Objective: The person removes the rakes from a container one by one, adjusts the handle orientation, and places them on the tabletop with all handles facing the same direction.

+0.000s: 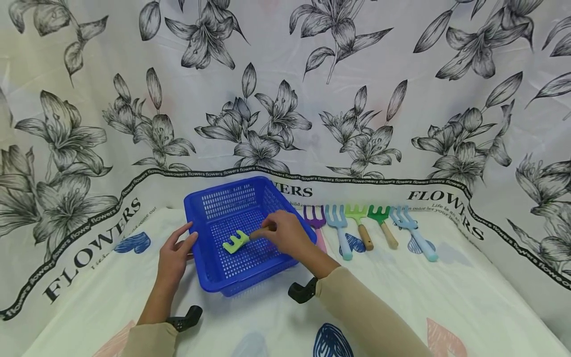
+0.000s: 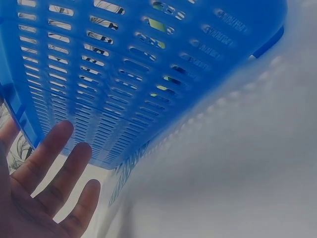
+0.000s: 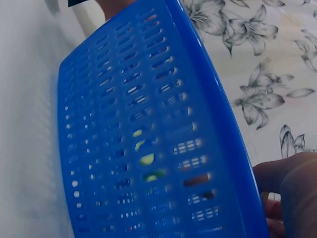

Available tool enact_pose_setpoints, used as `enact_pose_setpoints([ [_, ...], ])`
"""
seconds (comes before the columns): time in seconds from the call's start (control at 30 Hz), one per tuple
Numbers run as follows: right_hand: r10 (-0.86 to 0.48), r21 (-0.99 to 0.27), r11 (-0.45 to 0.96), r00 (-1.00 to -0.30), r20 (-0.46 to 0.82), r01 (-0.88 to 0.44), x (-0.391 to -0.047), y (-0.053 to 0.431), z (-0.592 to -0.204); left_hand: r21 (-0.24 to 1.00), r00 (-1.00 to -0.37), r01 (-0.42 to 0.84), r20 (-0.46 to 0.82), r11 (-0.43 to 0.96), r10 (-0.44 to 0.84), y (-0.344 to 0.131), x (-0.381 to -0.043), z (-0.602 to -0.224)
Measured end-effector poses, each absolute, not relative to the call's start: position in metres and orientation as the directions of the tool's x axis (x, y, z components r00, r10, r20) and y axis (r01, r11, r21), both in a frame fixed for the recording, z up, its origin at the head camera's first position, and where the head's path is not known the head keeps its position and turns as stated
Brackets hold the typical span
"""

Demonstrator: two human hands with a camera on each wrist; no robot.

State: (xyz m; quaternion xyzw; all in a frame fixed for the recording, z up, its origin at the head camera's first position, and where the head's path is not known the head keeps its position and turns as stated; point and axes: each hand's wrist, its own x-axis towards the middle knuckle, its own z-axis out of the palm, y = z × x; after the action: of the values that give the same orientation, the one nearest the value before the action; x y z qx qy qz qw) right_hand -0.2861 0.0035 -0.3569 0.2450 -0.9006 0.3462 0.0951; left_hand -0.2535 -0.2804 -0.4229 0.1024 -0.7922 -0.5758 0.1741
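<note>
A blue perforated plastic basket stands on the cloth in the head view. My left hand is at its left rim, thumb and index finger on the edge; the left wrist view shows the other fingers loosely extended outside the perforated wall. With my right hand I pinch the brown handle of a small light-green hand rake inside the basket, its tines pointing left. Through the basket's slots in the right wrist view, bits of the green rake show; part of my right hand appears beyond the rim.
To the right of the basket lie a purple rake, a blue rake, a light-green rake, a dark-green rake and a light-blue rake in a row. A flower-print curtain hangs behind.
</note>
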Motion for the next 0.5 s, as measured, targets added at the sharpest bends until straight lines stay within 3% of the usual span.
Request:
enact_pose_setpoints([
  [0.3,-0.367,-0.561,0.617,-0.832,0.416,-0.552,-0.279,0.029,-0.355,0.955,-0.918,0.056,0.164,0.291,-0.361,-0.28,-0.255,-0.425],
  [0.5,-0.271,-0.702,0.525,-0.876,0.399,-0.482,-0.28,0.047,-0.358,0.948,-0.914,0.054,0.174,0.314,-0.368,-0.284,-0.255,-0.426],
])
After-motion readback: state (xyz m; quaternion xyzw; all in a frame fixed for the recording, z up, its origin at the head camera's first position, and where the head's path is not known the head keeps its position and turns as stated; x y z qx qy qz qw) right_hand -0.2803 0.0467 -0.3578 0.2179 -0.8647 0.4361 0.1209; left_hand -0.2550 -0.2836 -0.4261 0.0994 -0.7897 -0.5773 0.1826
